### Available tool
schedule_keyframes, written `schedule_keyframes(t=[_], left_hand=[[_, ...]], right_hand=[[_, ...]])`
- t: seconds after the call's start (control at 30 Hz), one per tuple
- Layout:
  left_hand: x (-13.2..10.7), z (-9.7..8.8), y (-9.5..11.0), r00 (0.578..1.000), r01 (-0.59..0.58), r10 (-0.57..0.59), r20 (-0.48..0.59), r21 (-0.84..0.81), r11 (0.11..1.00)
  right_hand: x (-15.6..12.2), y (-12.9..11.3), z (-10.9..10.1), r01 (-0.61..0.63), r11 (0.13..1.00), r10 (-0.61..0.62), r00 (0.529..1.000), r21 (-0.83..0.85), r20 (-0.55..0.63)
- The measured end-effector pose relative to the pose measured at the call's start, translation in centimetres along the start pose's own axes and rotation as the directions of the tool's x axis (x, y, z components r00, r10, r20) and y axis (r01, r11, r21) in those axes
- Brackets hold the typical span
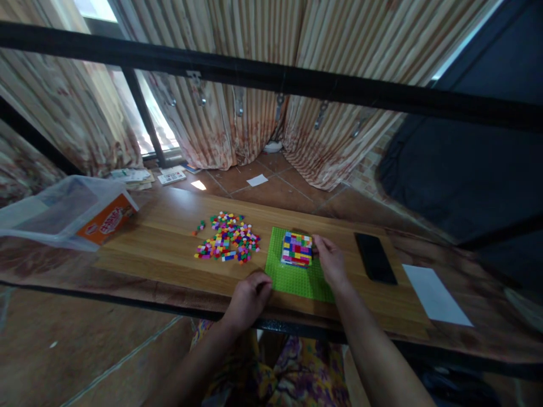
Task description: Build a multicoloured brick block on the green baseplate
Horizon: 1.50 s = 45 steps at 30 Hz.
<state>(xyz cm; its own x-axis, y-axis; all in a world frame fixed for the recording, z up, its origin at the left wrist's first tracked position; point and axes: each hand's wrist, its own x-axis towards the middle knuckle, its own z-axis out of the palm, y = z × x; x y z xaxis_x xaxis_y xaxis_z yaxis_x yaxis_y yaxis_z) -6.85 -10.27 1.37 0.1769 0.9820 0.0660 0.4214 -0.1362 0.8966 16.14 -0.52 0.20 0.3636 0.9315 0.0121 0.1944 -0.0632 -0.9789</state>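
A block of multicoloured toy bricks, built up in a low square, sits on the green baseplate. At the block's right side is my right hand, its fingertips pressed together by the upper right corner; whatever they may pinch is too small to make out. My left hand rests at the front left corner of the baseplate with its fingers curled in, and their inside is hidden. Left of the baseplate lies a loose pile of small bricks in many colours.
A clear plastic bin with an orange label stands at the table's left end. Right of the baseplate lie a black phone and a white sheet of paper. A dark metal bar crosses beyond the wooden board.
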Motion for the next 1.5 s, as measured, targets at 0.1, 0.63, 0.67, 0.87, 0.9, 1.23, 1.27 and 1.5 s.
schedule_keyframes(t=[0.1,0.63,0.67,0.87,0.9,1.23,1.27,1.5], left_hand=[[-0.7,-0.6,0.3,1.0,0.026,-0.026,-0.002,-0.021,0.999],[0.7,-7.6,-4.0,0.937,0.199,0.008,-0.35,0.552,0.81],[1.0,-7.6,-3.8,0.944,0.193,0.011,-0.33,0.578,0.793],[2.3,-8.1,-3.5,0.975,0.154,-0.01,-0.222,0.64,0.753],[2.4,-8.2,-3.7,0.978,0.143,-0.008,-0.209,0.638,0.757],[1.6,-8.4,-5.4,0.967,0.033,0.113,-0.229,0.551,0.834],[1.5,-8.4,-5.6,0.963,0.024,0.124,-0.241,0.533,0.846],[1.3,-8.4,-6.0,0.942,-0.051,0.188,-0.279,0.435,0.899]], right_hand=[[-0.4,-0.9,-0.5,0.065,0.995,-0.07,0.995,-0.076,-0.066],[-3.1,-1.6,1.4,0.669,0.533,-0.494,0.743,-0.518,0.451],[-3.1,-1.5,1.2,0.675,0.536,-0.493,0.738,-0.508,0.46],[-4.7,-3.1,1.1,0.657,0.536,-0.523,0.751,-0.53,0.402],[-5.3,-3.6,1.6,0.655,0.541,-0.54,0.751,-0.528,0.379],[-10.6,-5.7,12.0,0.732,0.598,-0.464,0.648,-0.327,0.604],[-10.6,-5.5,12.8,0.731,0.595,-0.447,0.647,-0.334,0.618],[-9.7,-4.5,15.1,0.733,0.505,-0.381,0.663,-0.456,0.644]])
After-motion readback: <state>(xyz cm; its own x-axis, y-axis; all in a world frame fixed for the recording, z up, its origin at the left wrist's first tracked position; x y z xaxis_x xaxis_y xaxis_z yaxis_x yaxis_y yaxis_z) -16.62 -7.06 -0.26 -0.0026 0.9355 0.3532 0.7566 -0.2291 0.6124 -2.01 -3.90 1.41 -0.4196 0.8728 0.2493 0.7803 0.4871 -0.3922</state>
